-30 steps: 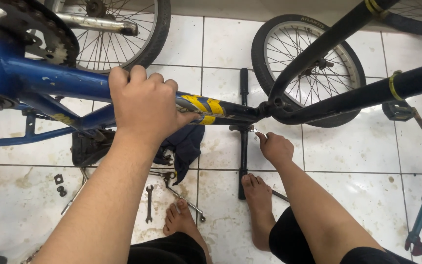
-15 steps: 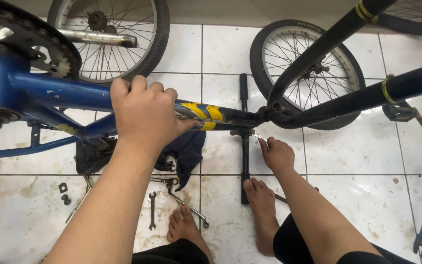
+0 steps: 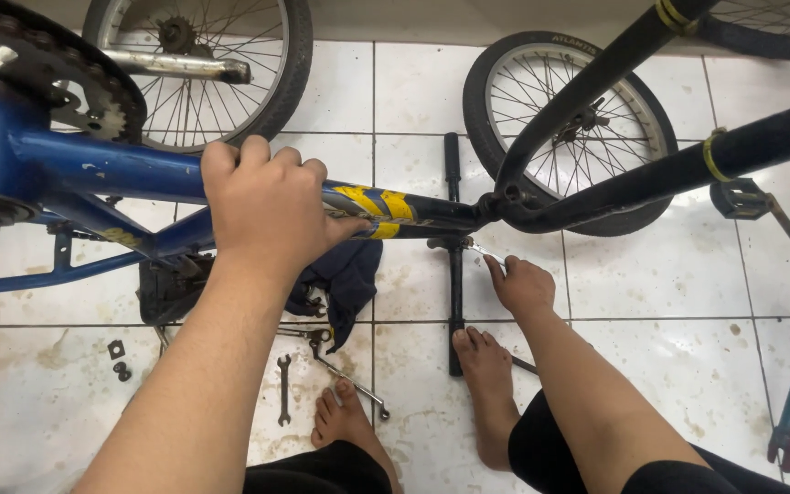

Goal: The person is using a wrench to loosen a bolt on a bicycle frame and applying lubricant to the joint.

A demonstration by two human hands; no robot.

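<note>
Above stained white tiles (image 3: 651, 302), left hand (image 3: 272, 206) wraps blue steel tube (image 3: 121, 169) — right hand (image 3: 521, 285) pinches slim metal wrench (image 3: 485, 252).

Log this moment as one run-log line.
left hand: grips blue bike frame tube | right hand: holds small wrench at handlebar stem | loose spanner on floor

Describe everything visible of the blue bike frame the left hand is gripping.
The blue bike frame lies upside down across the view above a white tiled floor. Its painted metal tube is scuffed, with yellow markings near where it turns black. A toothed chainring sits at its left end, with thinner blue stays below. The left hand wraps over the tube from above; the right hand works below it with a small silvery tool.
</note>
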